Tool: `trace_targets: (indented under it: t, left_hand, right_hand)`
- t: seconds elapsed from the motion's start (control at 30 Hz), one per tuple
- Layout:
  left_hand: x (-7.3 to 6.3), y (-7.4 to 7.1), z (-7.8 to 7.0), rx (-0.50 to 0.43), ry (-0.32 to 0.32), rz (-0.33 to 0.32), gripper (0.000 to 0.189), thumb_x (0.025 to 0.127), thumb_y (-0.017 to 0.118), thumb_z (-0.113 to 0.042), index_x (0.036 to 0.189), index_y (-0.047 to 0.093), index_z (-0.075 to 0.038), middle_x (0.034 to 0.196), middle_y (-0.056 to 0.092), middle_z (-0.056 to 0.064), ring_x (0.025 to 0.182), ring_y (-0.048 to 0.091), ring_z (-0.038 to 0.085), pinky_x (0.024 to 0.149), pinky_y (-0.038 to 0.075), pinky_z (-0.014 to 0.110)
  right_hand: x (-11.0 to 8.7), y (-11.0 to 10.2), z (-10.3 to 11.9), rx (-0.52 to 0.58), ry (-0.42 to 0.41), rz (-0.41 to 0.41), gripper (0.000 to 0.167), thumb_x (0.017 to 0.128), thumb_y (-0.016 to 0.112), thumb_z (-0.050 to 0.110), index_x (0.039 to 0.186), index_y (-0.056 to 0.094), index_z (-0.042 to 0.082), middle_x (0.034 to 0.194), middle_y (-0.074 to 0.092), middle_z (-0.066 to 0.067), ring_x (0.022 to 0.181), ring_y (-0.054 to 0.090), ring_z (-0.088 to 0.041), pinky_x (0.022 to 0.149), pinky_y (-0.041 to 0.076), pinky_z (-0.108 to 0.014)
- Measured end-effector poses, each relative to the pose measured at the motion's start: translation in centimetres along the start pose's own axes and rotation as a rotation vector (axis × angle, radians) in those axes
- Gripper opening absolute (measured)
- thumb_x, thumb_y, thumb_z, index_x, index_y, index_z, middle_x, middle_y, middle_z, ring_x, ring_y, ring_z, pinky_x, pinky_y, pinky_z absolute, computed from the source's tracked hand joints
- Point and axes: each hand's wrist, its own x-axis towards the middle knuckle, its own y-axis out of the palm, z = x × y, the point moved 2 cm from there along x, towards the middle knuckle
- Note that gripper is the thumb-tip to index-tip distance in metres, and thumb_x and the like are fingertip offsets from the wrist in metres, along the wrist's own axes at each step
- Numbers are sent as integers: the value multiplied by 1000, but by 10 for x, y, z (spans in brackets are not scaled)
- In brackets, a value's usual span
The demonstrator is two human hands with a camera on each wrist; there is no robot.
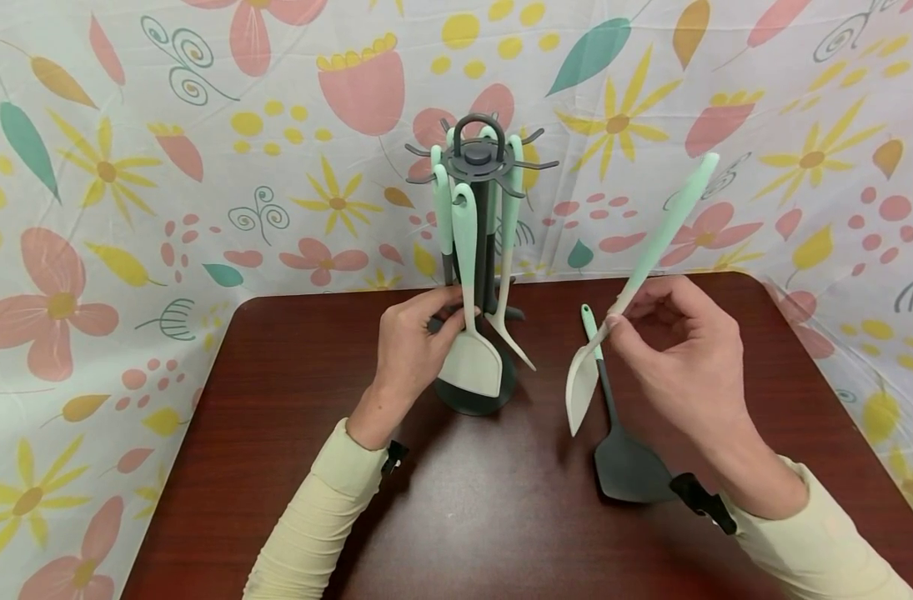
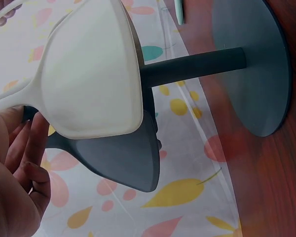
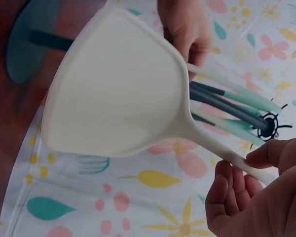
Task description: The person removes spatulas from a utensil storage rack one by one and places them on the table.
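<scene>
A dark utensil stand (image 1: 480, 158) with radiating hooks and a round base holds several utensils with mint handles. My left hand (image 1: 414, 337) pinches the neck of a cream spatula (image 1: 471, 364) hanging at its front; a dark spatula (image 2: 123, 153) hangs close behind in the left wrist view. Over the table on the right, my right hand (image 1: 684, 354) pinches a cream turner (image 1: 659, 250) near the lower end of its mint handle. The handle leans up to the right, and the broad head (image 3: 118, 89) points down, seen edge-on in the head view.
A dark grey turner (image 1: 629, 467) with a mint-tipped handle lies on the brown table (image 1: 298, 467), below my right hand. A cream utensil (image 1: 510, 337) hangs on the stand's right side. Flowered cloth (image 1: 201, 167) backs the table.
</scene>
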Motion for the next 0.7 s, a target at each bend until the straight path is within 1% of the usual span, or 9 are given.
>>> trace_targets:
  t: [0.07, 0.2, 0.4, 0.53, 0.7]
  left_hand:
    - [0, 0, 0, 3, 0, 1, 19, 94, 84, -17, 112, 83, -15, 105, 81, 0, 79, 74, 10, 70, 62, 33]
    - [0, 0, 1, -2, 0, 3, 19, 94, 84, -17, 113, 83, -15, 107, 81, 0, 80, 75, 11, 70, 62, 34]
    - [-1, -1, 1, -7, 0, 3, 18, 95, 83, -19, 113, 83, -15, 106, 81, 0, 79, 74, 10, 71, 62, 32]
    - [0, -1, 1, -7, -1, 4, 18, 95, 83, -20, 113, 83, -15, 107, 81, 0, 80, 74, 10, 70, 62, 35]
    - [0, -1, 0, -6, 0, 6, 19, 96, 82, -20, 114, 82, -15, 107, 81, 0, 80, 74, 10, 71, 61, 29]
  right_hand:
    - [1, -3, -2, -31, 6, -30, 17, 88, 74, -8, 104, 72, -3, 87, 72, -4, 74, 66, -10, 68, 52, -15]
    - [2, -7, -6, -44, 19, -60, 15, 88, 74, -7, 102, 72, -4, 86, 71, -3, 72, 65, -9, 67, 52, -14]
    - [5, -12, -13, -85, 10, -77, 14, 88, 74, -5, 101, 72, -3, 86, 71, 0, 72, 64, -8, 68, 51, -13]
    - [6, -15, -16, -130, 32, -86, 13, 88, 74, -4, 101, 72, -2, 85, 71, 2, 72, 65, -7, 68, 52, -12]
    - [7, -18, -25, -174, 61, -97, 13, 88, 75, -2, 100, 73, 2, 84, 69, 4, 70, 63, -7, 67, 51, -11]
